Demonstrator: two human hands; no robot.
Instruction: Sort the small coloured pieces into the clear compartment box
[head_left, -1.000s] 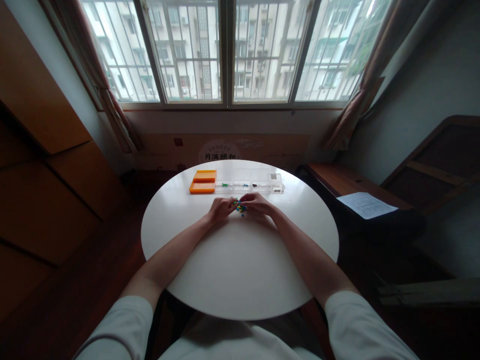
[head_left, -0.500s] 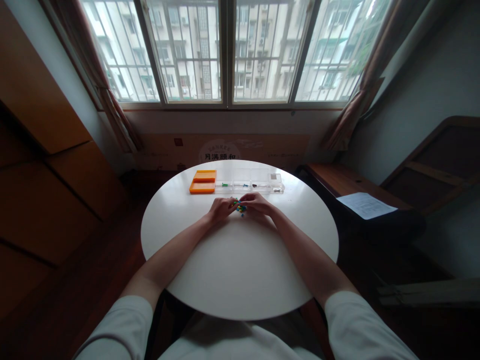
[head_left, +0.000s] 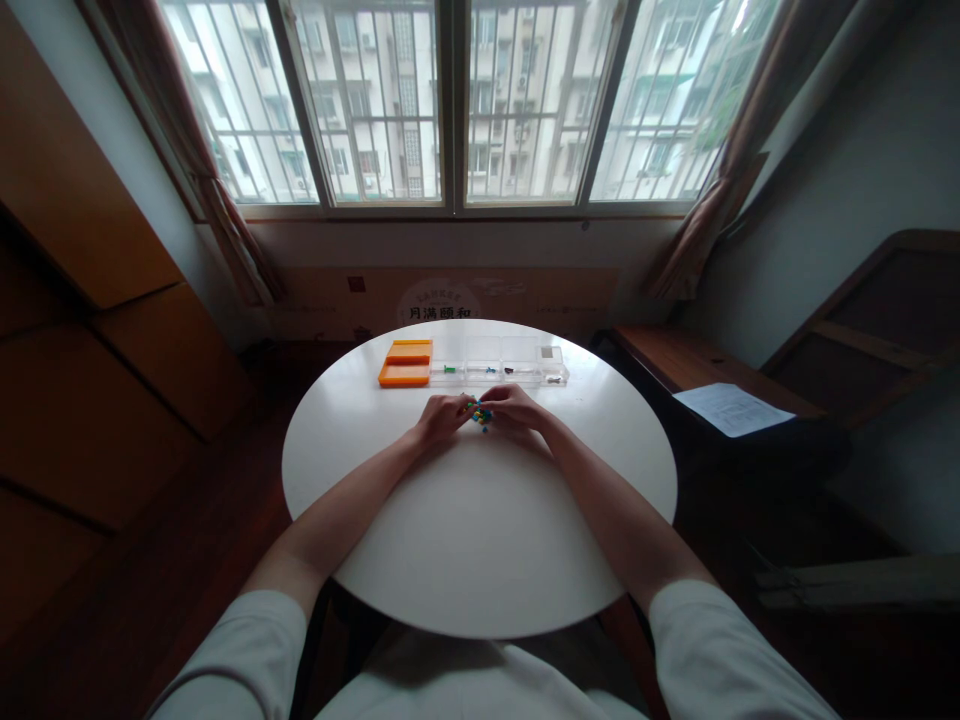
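On the round white table [head_left: 480, 540], my left hand [head_left: 442, 416] and my right hand [head_left: 513, 409] meet near the middle. Both are curled with fingertips pinched around a small cluster of coloured pieces [head_left: 480, 414], blue, yellow and green. The pieces are too small to name. Just beyond the hands lies a clear compartmented box [head_left: 499, 374] with a few tiny items in its cells, and an orange tray [head_left: 406, 364] sits at its left end.
A dark wooden side table [head_left: 675, 365] with a white paper sheet [head_left: 732, 410] stands to the right. A barred window and curtains are behind the table. Wooden cabinets line the left wall.
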